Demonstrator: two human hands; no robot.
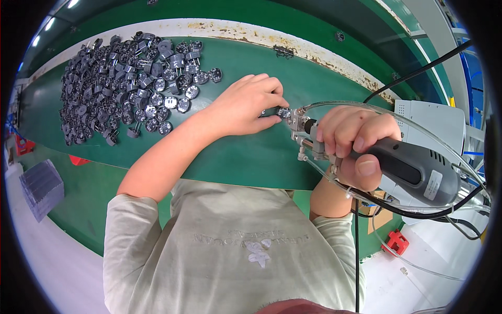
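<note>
My right hand is wrapped round a dark grey electric screwdriver with a metal head and clear tubes, lying nearly level and pointing left. Just off the tip of its metal head, my left hand pinches a small round black part between thumb and fingers. Whether the tip touches the part I cannot tell. To the left of my forearm a large heap of similar black round parts with prongs lies on the green work surface.
A pale, chipped rim bounds the far side of the surface. Grey metal box stands at the right, with black cables running past it. Red plastic pieces and a grey stacked block lie lower, beyond the near edge.
</note>
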